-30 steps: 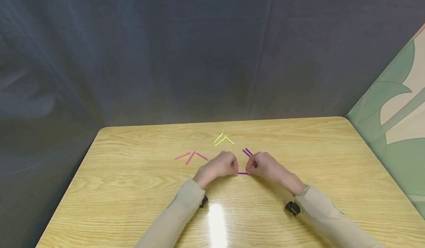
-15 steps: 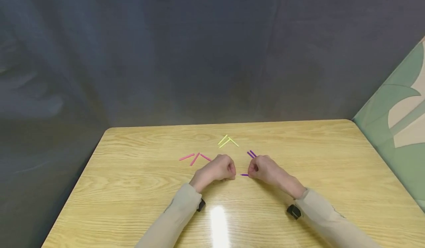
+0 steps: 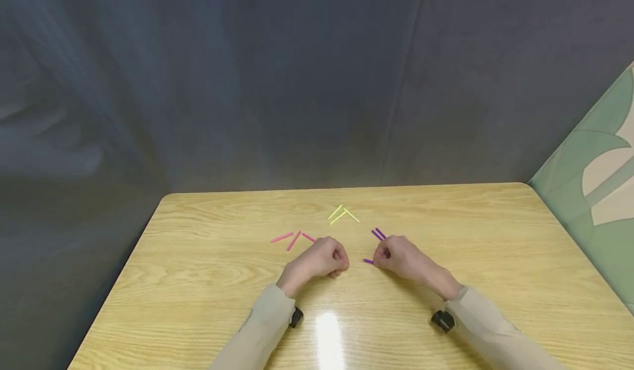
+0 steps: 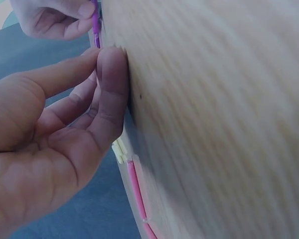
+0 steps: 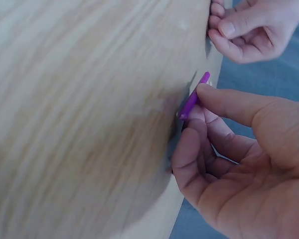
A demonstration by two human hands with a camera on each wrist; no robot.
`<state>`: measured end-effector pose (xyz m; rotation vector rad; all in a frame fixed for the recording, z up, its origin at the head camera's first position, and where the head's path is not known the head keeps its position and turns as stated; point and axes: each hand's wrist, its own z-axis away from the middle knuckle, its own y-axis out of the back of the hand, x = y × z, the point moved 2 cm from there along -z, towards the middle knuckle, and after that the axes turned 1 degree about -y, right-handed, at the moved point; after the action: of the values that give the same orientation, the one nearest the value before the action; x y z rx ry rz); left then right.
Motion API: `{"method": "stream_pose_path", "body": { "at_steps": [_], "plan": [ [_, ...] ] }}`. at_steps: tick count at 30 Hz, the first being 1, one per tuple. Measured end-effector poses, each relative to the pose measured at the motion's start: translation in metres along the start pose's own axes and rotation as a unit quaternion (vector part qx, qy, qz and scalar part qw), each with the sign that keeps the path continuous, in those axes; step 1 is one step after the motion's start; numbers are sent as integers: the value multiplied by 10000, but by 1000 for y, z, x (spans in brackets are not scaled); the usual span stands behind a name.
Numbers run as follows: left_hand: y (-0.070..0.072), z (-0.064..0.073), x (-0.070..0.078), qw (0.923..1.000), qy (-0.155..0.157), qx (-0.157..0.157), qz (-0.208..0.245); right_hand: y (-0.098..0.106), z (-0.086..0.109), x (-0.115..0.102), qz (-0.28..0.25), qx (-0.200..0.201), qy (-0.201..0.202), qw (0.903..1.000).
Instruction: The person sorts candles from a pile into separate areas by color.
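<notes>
A short, thin purple stick (image 5: 192,102) is pinched between the thumb and fingers of my right hand (image 3: 403,259), just above the table (image 3: 208,282). In the head view its free end points left. My left hand (image 3: 319,261) hovers across a small gap from that end. Its fingers are curled, thumb and index tip meet, and nothing shows between them. Two more purple sticks (image 3: 378,234) lie side by side behind my right hand, partly hidden by it. Near my left hand lie pink sticks (image 3: 294,241), the rightmost one partly covered.
Yellow sticks (image 3: 339,216) lie farther back, two slanting one way and one the other. A dark curtain (image 3: 297,83) hangs behind the table's far edge. On the right stands a panel with green leaf shapes (image 3: 601,183). Each wrist carries a black device (image 3: 442,321).
My left hand has let go of the purple stick's left end and drawn away leftward. My right hand keeps hold, and the stick has tilted slightly. The view has shifted a little.
</notes>
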<state>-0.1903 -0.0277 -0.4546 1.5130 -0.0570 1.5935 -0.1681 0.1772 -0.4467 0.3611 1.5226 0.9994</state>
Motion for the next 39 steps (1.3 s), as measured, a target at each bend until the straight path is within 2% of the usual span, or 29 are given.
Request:
{"method": "stream_pose_path", "body": {
  "at_steps": [4,14,25,29,39],
  "plan": [
    [-3,1,-1,9999,-5,54,160,8,0,4,-134,10,-156,9998],
    [-1,1,2,9999,9,8,154,22,-9,13,-366,147,-551,9977],
    [0,0,0,10000,-15,-96,14,32,-18,24,-434,182,-977,9941],
    [-1,-1,1,9998,-134,-140,-59,36,-17,30,-511,166,-1157,9918],
    [1,2,3,9993,-223,-113,-268,40,-20,33,-665,240,-1342,9884]
  ]
}}
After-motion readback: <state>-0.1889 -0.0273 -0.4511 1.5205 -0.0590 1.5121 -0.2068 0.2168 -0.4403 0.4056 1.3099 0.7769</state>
